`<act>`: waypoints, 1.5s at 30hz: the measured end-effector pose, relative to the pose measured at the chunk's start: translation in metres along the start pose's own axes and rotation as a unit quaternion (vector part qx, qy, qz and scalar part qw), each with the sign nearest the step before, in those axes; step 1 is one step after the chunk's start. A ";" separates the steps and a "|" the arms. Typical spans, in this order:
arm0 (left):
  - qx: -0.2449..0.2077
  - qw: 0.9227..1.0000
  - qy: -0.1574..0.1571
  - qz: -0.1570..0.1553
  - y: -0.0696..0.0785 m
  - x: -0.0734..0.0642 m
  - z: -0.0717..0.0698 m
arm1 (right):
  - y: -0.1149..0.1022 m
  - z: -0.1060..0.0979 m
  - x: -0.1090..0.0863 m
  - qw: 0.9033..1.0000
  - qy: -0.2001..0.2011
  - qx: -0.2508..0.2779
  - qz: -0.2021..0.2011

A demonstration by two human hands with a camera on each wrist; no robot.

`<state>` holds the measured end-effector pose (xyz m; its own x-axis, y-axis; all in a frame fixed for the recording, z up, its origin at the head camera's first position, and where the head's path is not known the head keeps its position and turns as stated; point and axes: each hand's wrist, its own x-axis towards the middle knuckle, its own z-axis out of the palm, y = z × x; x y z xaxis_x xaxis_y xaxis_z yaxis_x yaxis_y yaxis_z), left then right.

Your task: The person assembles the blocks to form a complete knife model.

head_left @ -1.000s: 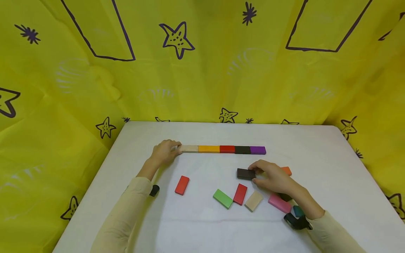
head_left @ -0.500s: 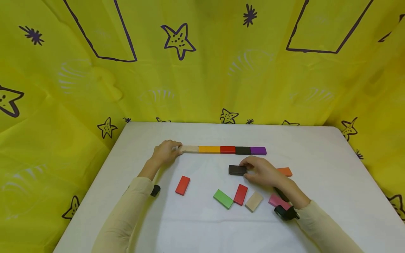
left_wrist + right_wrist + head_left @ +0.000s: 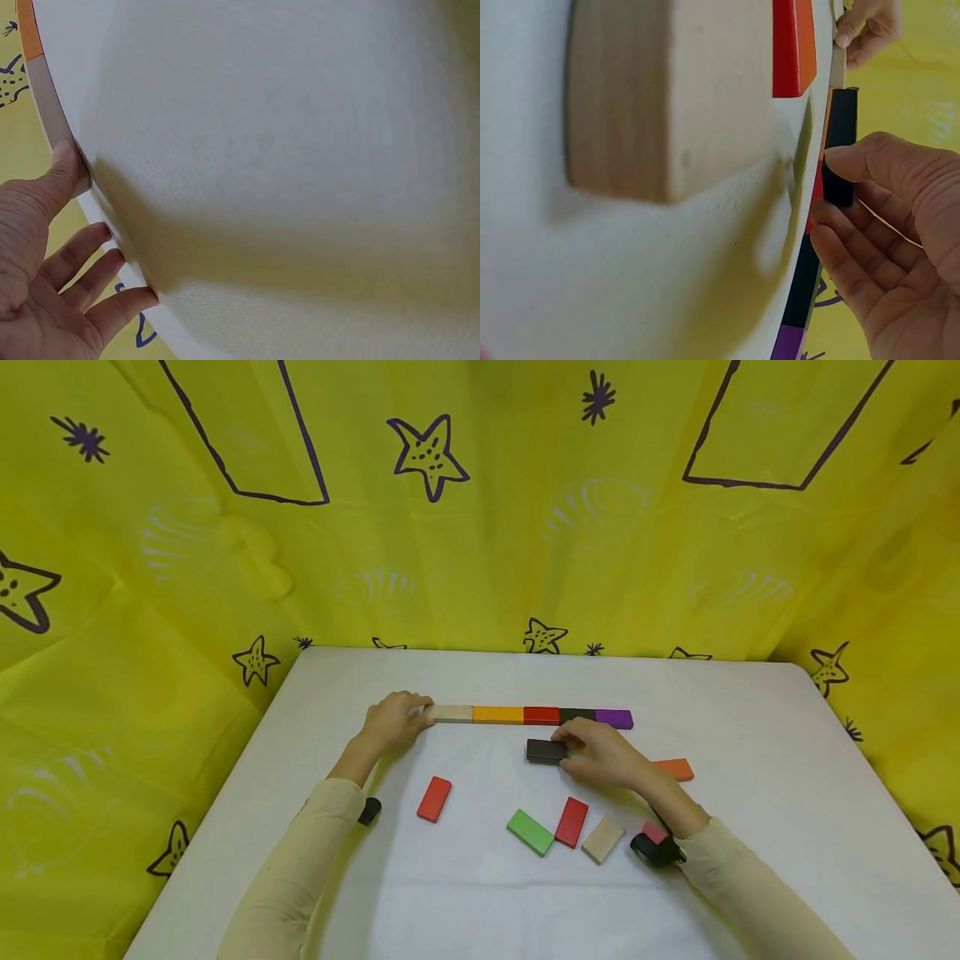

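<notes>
My left hand (image 3: 392, 721) pinches the free end of a plain wooden block (image 3: 453, 714), the leftmost of a straight row. In the left wrist view, the thumb presses the front side of that block (image 3: 51, 112) while the other fingertips reach down to the tabletop. To its right in the row come yellow-orange (image 3: 498, 715), red (image 3: 541, 716), black (image 3: 577, 714) and purple (image 3: 614, 719) blocks, end to end. Between thumb and fingers, my right hand (image 3: 600, 753) holds another black block (image 3: 546, 752) by its right end, just in front of the row's red block.
Loose blocks lie nearer on the white table (image 3: 465, 910): red (image 3: 434, 799), green (image 3: 530, 832), another red (image 3: 572, 822) and plain wood (image 3: 602, 839). An orange block (image 3: 675, 769) lies behind the right wrist; a pink one (image 3: 654, 832) is partly hidden. Yellow cloth (image 3: 480, 527) surrounds the table.
My right hand has carried the black block leftward and away from me, closer to the row. My left hand stays at the row's left end.
</notes>
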<state>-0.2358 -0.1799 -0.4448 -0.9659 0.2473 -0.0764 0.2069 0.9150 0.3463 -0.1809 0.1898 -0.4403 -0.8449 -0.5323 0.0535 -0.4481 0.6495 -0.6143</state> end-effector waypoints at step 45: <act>0.005 1.000 0.001 0.005 0.000 0.000 -0.001 | -0.012 0.010 0.045 0.999 -0.002 -0.026 0.030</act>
<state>-0.2358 -0.1802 -0.4439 -0.9643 0.2554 -0.0705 0.2179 0.9159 0.3372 -0.2107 0.1527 -0.4381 -0.8695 -0.4938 0.0153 -0.4117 0.7072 -0.5748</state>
